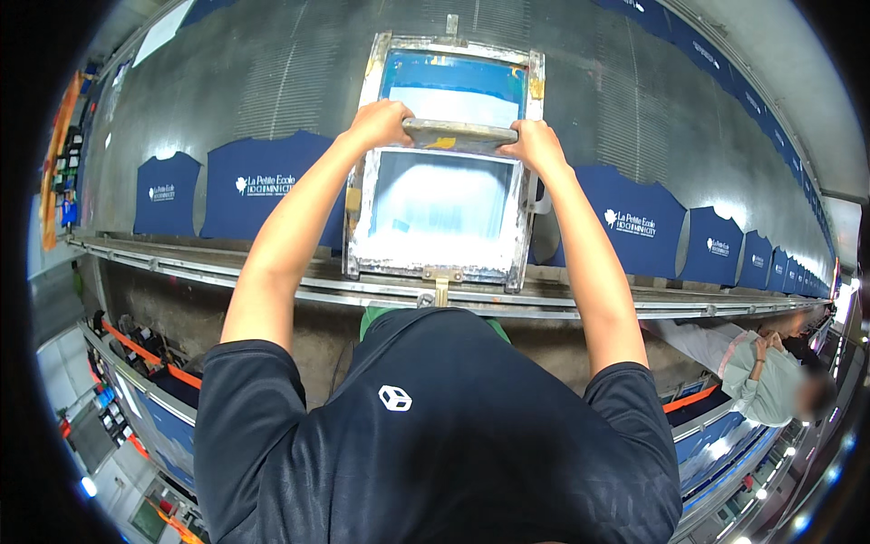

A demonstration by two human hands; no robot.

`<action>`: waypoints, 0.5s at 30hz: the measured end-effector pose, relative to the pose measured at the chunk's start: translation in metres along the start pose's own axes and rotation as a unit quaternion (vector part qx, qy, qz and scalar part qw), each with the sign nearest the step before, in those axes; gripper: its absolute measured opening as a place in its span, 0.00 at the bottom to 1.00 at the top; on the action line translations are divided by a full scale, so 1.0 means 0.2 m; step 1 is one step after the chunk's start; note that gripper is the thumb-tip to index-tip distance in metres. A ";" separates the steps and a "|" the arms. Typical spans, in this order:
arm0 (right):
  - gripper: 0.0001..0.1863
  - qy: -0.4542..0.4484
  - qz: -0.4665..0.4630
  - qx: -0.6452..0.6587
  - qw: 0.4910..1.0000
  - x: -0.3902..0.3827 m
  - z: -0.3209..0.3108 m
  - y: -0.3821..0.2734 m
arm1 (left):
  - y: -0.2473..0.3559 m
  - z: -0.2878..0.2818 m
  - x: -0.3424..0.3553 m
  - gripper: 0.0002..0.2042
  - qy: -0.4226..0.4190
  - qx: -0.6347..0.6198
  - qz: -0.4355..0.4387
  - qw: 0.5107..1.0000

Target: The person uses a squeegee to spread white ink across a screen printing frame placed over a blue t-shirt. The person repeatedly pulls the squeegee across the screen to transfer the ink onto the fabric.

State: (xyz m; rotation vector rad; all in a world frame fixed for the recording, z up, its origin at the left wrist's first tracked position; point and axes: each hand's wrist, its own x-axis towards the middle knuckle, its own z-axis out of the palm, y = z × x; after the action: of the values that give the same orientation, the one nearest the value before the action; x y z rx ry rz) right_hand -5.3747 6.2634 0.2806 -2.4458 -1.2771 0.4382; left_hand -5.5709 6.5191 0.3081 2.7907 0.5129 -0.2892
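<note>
A screen-printing frame [517,245] with worn, ink-stained edges lies on the long grey table in front of me. Across its middle stands a wide squeegee [462,136] with a yellow smear on its side. My left hand [382,125] is closed round the squeegee's left end, and my right hand [536,145] grips the right end. Beyond the squeegee, the mesh shows blue along its far part; the nearer mesh [435,204] looks pale and shiny. The squeegee's lower edge and any cloth directly beneath the frame are hidden.
Navy fabric pieces [634,222] with white prints lie in a row on both sides of the frame. A metal rail [227,272] runs along the table's near edge. More navy pieces line the far edge. At the right, behind me, is a person [761,381] in a pale green top.
</note>
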 end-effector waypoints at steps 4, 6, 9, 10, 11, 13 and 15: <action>0.22 0.005 0.029 0.013 0.999 -0.01 0.15 0.03 | 0.00 0.08 -0.03 0.21 -0.006 0.001 -0.032 0.999; 0.18 0.011 0.021 0.009 1.000 -0.22 0.24 0.00 | 0.03 0.22 -0.23 0.16 0.010 0.025 -0.031 0.999; 0.14 0.065 -0.027 0.048 0.996 -0.68 0.38 -0.10 | 0.15 0.39 -0.64 0.15 0.054 -0.009 -0.025 0.998; 0.13 0.062 -0.031 0.062 0.996 -0.77 0.40 -0.13 | 0.16 0.44 -0.76 0.15 0.095 -0.009 0.005 0.995; 0.13 0.039 -0.023 0.070 0.997 -0.82 0.41 -0.15 | 0.16 0.49 -0.84 0.15 0.089 -0.009 0.016 0.996; 0.13 0.009 -0.022 0.075 0.997 -0.79 0.37 -0.16 | 0.14 0.44 -0.81 0.15 0.068 -0.007 0.012 0.998; 0.13 0.034 -0.029 0.056 0.997 -0.60 0.27 -0.13 | 0.10 0.32 -0.60 0.14 0.024 -0.008 -0.013 1.000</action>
State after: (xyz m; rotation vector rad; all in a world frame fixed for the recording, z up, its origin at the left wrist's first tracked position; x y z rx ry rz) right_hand -5.4813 6.1868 0.2563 -2.3042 -1.2570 0.3959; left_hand -5.6829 6.4434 0.2825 2.7839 0.5605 -0.2218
